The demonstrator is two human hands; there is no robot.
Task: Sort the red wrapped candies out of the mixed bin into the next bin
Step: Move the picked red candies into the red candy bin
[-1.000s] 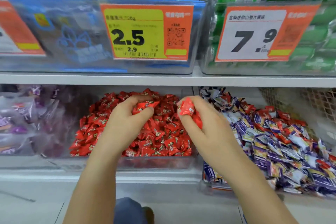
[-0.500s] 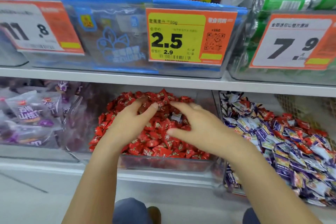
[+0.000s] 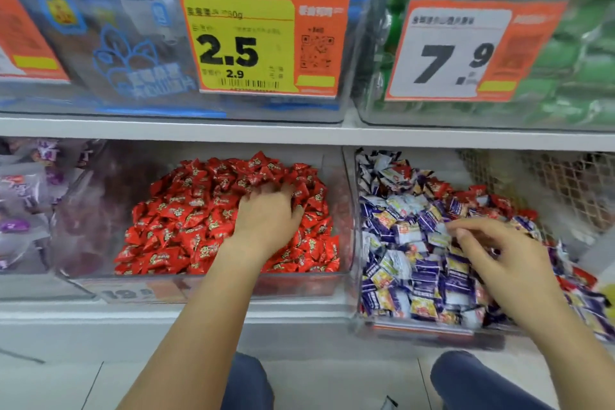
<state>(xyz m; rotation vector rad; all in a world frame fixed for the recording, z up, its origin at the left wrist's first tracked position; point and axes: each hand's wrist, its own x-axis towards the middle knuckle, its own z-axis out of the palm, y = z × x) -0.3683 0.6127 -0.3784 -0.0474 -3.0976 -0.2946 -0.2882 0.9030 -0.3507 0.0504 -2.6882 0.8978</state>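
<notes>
Red wrapped candies (image 3: 206, 223) fill the clear bin (image 3: 213, 286) on the lower shelf, heaped in a mound that rises toward the back, and more of them (image 3: 466, 195) lie scattered among the blue-and-white wrapped sweets in the mixed bin (image 3: 416, 326) just to its right, mostly along the far side of that pile. The person crouches in front with both forearms reaching in. Their left hand (image 3: 269, 218) rests palm-down on top of the red heap, fingers spread a little and the tips sunk among the wrappers, so I cannot tell whether anything is under them. Their right hand (image 3: 499, 256) hangs over the mixed bin, blurred, with fingers loosely bent and slightly apart, the fingertips (image 3: 461, 231) close to the blue-and-white wrappers; nothing shows in its grip. On the shelf above, a yellow and orange price tag (image 3: 263, 43) reading 2.5 is fixed to a clear box of blue-trimmed packets, and a white and orange price tag (image 3: 466, 50) reading 7.9 fronts a box of green packets (image 3: 565, 53). Purple packets (image 3: 23, 196) sit in the bin at far left
</notes>
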